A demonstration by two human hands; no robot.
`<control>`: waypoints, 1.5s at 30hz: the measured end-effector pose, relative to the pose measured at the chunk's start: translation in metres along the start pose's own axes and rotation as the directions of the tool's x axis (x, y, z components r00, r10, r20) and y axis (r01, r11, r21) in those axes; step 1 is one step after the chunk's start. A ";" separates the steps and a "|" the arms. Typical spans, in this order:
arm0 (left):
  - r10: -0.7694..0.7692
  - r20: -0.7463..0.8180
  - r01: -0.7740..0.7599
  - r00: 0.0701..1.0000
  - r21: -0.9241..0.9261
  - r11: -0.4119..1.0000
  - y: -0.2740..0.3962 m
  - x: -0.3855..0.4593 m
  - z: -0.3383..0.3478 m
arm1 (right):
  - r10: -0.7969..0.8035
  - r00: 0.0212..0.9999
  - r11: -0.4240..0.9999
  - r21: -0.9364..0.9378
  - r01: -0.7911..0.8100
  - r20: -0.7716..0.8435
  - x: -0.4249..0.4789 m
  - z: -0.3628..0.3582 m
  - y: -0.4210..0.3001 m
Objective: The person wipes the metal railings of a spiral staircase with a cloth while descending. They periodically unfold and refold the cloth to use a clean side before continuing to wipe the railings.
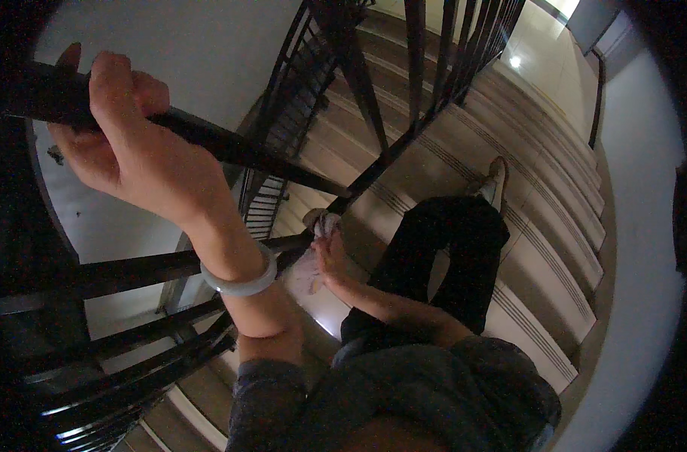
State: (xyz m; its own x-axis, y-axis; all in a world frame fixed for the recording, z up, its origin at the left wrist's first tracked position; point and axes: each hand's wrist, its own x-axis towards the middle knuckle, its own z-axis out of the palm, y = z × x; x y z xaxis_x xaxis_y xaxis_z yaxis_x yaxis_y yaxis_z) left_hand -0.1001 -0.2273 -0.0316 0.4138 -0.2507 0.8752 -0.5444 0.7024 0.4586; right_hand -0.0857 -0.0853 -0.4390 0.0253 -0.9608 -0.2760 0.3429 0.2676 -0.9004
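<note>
My left hand is at the upper left, its fingers curled round a dark metal baluster of the stair railing; a pale bangle circles that wrist. Lower and nearer the middle, my right hand holds a greyish-pink cloth against the bottom rail. Part of the cloth hangs below the fingers. Several more dark balusters stretch across the left of the view. The far ends of the bars by my left hand are lost in shadow.
Stone stair treads with grooved edges surround my legs. A shoe rests on a step. The stairwell drops beyond the railing, with further flights visible. A shiny tiled landing lies at the upper right, beside a pale wall.
</note>
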 end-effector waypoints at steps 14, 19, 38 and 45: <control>-0.015 -0.053 0.009 0.999 -0.116 0.993 -0.002 -0.001 0.001 | -0.119 0.991 0.975 -0.194 0.106 -0.058 0.107 -0.058 0.017; -0.001 -0.045 -0.001 0.999 -0.046 0.999 -0.004 0.000 0.003 | -0.597 0.802 0.654 -0.561 0.507 0.029 0.012 -0.002 0.010; 0.019 0.005 -0.018 1.000 -0.139 0.990 0.013 -0.035 -0.030 | -0.113 0.752 0.501 -0.616 0.608 0.649 0.002 -0.035 -0.086; 0.000 0.133 -0.011 0.991 0.082 0.997 0.052 -0.064 -0.069 | -0.345 0.736 0.591 -0.474 0.653 0.583 0.082 -0.057 0.032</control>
State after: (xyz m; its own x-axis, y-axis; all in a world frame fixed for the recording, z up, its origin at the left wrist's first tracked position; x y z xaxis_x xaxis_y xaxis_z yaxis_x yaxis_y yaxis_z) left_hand -0.1048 -0.1291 -0.0747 0.3133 -0.3372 0.8878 -0.6069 0.6479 0.4603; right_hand -0.1258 -0.1517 -0.5093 0.4473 -0.8412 0.3038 -0.2261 -0.4350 -0.8716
